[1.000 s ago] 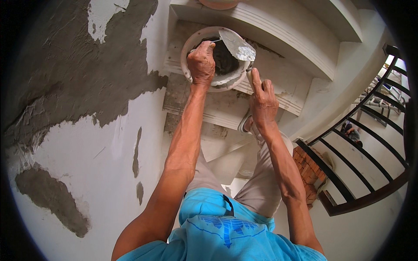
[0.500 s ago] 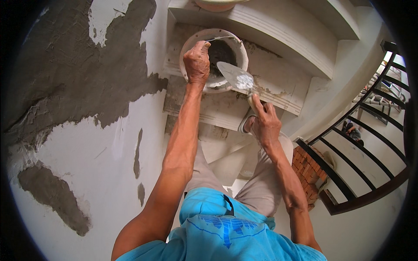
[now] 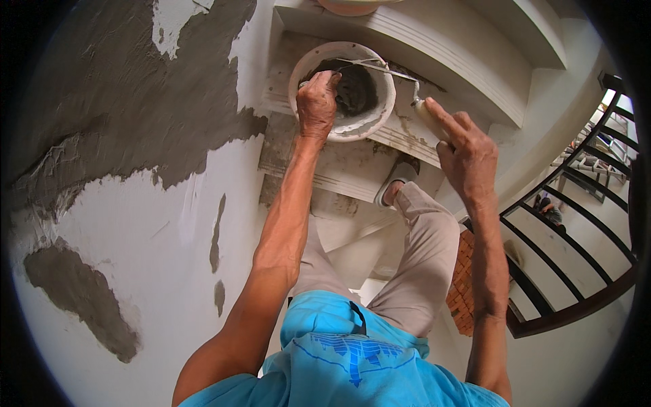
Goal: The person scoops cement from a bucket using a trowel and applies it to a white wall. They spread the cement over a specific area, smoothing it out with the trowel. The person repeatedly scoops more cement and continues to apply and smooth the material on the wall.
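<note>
My left hand [image 3: 317, 105] is closed over the left rim of a white bucket [image 3: 384, 102] with grey wet mix [image 3: 356, 98] inside, holding something I cannot make out; thin metal shows beside its fingers. My right hand [image 3: 466, 149], right of the bucket, grips the handle of a trowel [image 3: 417, 91], whose blade, seen nearly edge-on, reaches over the bucket. The bucket stands on a stained stair step [image 3: 420, 142] below my hands.
A grey-patched white wall [image 3: 149, 136] rises on the left. More steps [image 3: 502, 81] curve upward, with another container [image 3: 349, 7] above. A black railing [image 3: 576, 224] runs at right, with bricks [image 3: 462, 285] and a person [image 3: 550, 214] below. My sandalled foot [image 3: 397, 186] rests below the bucket.
The trowel dropped right and down, then rose again, turning nearly edge-on. My right hand has moved right and up. My left hand stays at the bucket, shifted slightly in view.
</note>
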A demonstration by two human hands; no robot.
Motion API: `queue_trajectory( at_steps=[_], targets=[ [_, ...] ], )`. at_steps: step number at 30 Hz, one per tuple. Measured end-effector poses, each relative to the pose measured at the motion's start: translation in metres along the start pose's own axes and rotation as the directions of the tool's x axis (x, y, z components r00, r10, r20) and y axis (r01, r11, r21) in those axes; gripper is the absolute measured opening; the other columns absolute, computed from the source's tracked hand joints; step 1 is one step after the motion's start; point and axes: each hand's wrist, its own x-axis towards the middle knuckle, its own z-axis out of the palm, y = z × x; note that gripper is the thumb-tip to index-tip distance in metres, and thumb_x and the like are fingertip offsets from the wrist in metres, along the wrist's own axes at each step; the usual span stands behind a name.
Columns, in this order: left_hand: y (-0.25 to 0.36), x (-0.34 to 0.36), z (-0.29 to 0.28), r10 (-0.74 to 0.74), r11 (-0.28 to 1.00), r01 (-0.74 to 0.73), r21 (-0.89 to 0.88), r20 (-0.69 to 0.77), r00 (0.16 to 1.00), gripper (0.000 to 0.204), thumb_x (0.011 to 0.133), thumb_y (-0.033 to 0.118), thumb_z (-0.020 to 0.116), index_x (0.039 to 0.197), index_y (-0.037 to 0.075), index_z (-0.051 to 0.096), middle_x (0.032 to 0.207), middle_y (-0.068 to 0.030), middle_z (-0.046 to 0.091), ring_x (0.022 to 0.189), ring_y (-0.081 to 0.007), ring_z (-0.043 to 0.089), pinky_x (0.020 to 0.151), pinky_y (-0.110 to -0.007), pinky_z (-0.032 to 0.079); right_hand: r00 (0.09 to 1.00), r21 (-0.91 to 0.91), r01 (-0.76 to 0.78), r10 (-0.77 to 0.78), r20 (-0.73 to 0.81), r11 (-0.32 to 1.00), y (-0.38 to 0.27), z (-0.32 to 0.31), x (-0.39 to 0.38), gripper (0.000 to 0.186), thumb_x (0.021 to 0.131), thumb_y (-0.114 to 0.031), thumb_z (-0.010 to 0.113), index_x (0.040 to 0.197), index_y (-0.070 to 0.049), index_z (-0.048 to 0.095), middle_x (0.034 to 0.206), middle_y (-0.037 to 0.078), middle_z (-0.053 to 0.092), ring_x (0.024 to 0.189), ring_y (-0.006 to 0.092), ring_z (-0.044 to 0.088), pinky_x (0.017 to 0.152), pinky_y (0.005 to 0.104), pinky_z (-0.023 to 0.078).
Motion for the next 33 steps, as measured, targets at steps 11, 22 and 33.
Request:
queue_trajectory(
  at_steps=[11,22,33],
  targets=[
    [-0.003,-0.004,-0.007,-0.028,0.995,0.029,0.093,-0.008,1.000,0.023,0.100,0.024,0.067,0.101,0.002,0.074,0.079,-0.0106,0.069,0.065,-0.0254,0.066,0.064,-0.038,0.051,0.988,-0.149,0.145,-0.136,0.069,0.978,0.001,-0.010,0.069,0.063,0.081,0.003,0.062,0.133,-0.030,0.071,0.092,0.009,0.066,0.082,0.0296,0.072,0.074,0.0434,0.059],
    [0.001,0.000,-0.016,-0.076,0.984,0.080,0.158,-0.030,0.997,0.019,0.099,0.022,0.064,0.099,0.007,0.076,0.091,-0.0131,0.070,0.085,-0.0372,0.067,0.074,-0.046,0.053,0.985,-0.025,-0.141,0.143,0.097,0.990,-0.002,-0.019,0.014,0.067,0.075,0.004,0.062,0.135,-0.027,0.070,0.090,0.010,0.067,0.080,0.0277,0.070,0.072,0.0403,0.058],
    [-0.028,0.010,-0.022,-0.249,0.896,0.236,0.376,-0.014,0.968,0.018,0.093,0.014,0.068,0.107,0.004,0.074,0.102,-0.0175,0.068,0.093,-0.0389,0.066,0.080,-0.048,0.051,0.650,0.672,-0.702,0.173,0.740,-0.238,0.018,0.037,-0.069,0.065,0.081,-0.014,0.058,0.144,0.001,0.056,0.081,0.013,0.068,0.053,0.0142,0.060,0.049,0.0254,0.051]
  ],
)
